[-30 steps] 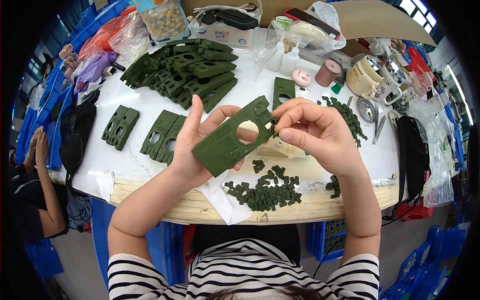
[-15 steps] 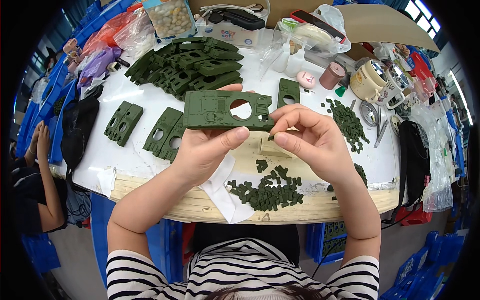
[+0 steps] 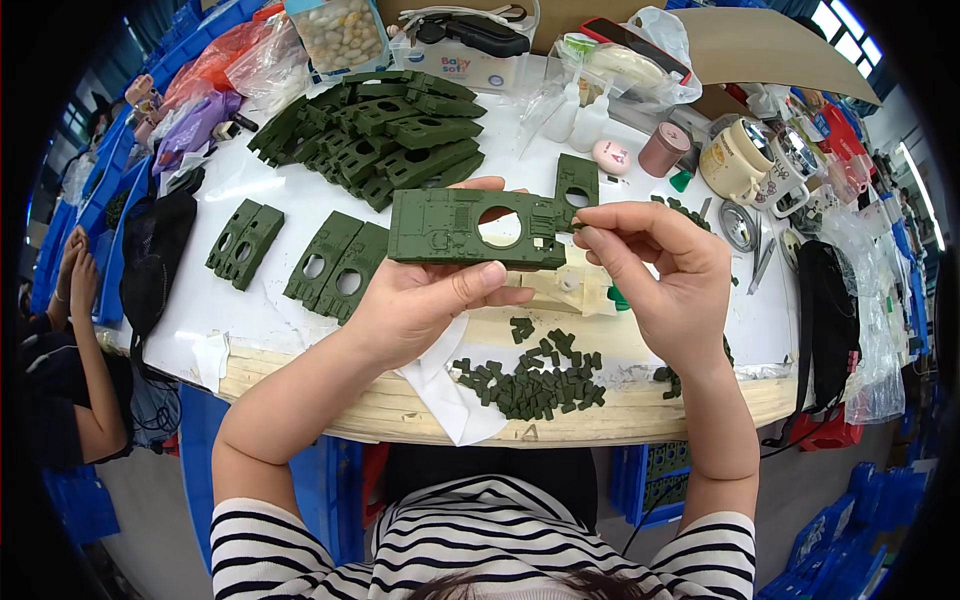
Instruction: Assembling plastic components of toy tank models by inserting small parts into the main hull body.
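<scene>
Held a green hull (image 3: 462, 230) level at centre dial, with a tiny bit (image 3: 578, 228) pinched at 3 o'clock

Had a heap (image 3: 530, 385) of small, blocky green pieces between 5 and 6 o'clock, by the pale wood edge (image 3: 370, 420), presumably for short reaches. Had a limp white cloth (image 3: 465, 415) at 6, and a cream block (image 3: 555, 300) at 4. Cradled the hull in the left hand (image 3: 410, 305), with thumb along its near edge and fingers spread behind, likely to leave its top and right end free. Pinched the mostly hidden bit between right hand (image 3: 690, 285) thumb and forefinger, just beside that end; could not tell whether touching. Judged the hull moulded matte plastic: long, ribbed, round-holed. Had similar hulls paired near 8:30, the near pair (image 3: 338, 250) side by side, probably to stay separate from the jumbled pile (image 3: 390, 140) at 10:30. Beyond, had translucent white bottles (image 3: 590, 120) at 1.
</scene>
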The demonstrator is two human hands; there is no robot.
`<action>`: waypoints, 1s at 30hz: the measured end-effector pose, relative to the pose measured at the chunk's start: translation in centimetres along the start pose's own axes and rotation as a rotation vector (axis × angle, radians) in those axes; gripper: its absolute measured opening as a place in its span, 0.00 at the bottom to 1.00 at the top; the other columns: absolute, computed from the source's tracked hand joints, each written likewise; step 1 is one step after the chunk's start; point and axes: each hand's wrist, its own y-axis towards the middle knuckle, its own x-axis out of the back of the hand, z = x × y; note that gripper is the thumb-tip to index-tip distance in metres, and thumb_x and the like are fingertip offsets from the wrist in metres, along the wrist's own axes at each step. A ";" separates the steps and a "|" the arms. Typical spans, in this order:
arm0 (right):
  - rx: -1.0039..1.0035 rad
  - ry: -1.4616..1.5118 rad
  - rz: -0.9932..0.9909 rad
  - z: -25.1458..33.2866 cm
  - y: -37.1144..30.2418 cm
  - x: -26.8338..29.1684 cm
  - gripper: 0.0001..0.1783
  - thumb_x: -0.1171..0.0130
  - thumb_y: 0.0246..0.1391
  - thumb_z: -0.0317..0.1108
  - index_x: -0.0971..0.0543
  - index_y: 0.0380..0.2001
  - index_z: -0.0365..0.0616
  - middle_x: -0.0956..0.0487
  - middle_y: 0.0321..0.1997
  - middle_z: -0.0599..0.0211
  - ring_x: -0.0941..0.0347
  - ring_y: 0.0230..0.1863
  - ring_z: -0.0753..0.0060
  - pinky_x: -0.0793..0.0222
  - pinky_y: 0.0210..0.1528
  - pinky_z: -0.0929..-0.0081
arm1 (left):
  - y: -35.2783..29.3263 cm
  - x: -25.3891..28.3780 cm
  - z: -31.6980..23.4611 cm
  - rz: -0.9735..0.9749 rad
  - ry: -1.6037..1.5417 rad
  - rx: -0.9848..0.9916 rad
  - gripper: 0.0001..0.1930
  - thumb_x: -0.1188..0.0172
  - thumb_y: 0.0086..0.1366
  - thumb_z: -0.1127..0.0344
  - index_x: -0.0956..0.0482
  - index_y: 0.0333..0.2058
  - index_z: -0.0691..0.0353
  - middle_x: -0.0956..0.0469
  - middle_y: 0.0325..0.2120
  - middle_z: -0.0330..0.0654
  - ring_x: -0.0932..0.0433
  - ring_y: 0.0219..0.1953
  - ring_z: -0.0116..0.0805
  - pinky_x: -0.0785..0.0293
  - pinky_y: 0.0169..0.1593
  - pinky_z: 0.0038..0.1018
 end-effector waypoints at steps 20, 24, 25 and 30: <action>-0.044 -0.014 0.226 -0.3 0.0 0.5 0.05 0.35 0.46 0.30 0.19 0.26 0.42 0.26 0.43 0.65 0.31 0.48 0.67 0.39 0.56 0.69 | -0.1 -0.4 0.0 0.028 0.031 0.063 0.38 0.39 0.61 0.69 0.49 0.65 0.60 0.36 0.59 0.49 0.30 0.59 0.43 0.25 0.58 0.43; -0.066 -0.034 0.265 0.0 0.1 0.5 0.05 0.35 0.46 0.31 0.19 0.26 0.42 0.26 0.43 0.66 0.31 0.48 0.68 0.39 0.56 0.70 | -0.3 -0.5 -0.3 0.033 0.038 0.074 0.37 0.39 0.60 0.69 0.48 0.65 0.60 0.36 0.59 0.50 0.30 0.59 0.44 0.25 0.58 0.43; -0.073 -0.036 0.278 0.1 0.1 0.5 0.05 0.35 0.46 0.31 0.19 0.26 0.42 0.26 0.42 0.66 0.31 0.47 0.69 0.38 0.55 0.70 | -0.3 -0.5 -0.4 0.035 0.039 0.077 0.37 0.39 0.60 0.69 0.48 0.65 0.60 0.36 0.59 0.50 0.30 0.59 0.44 0.26 0.58 0.43; -0.091 -0.018 0.285 0.1 0.1 0.4 0.04 0.36 0.46 0.30 0.19 0.26 0.42 0.26 0.40 0.66 0.29 0.45 0.70 0.37 0.54 0.71 | -0.3 -0.5 -0.3 0.058 -0.034 0.050 0.32 0.42 0.62 0.76 0.46 0.63 0.64 0.32 0.55 0.49 0.28 0.56 0.40 0.23 0.56 0.40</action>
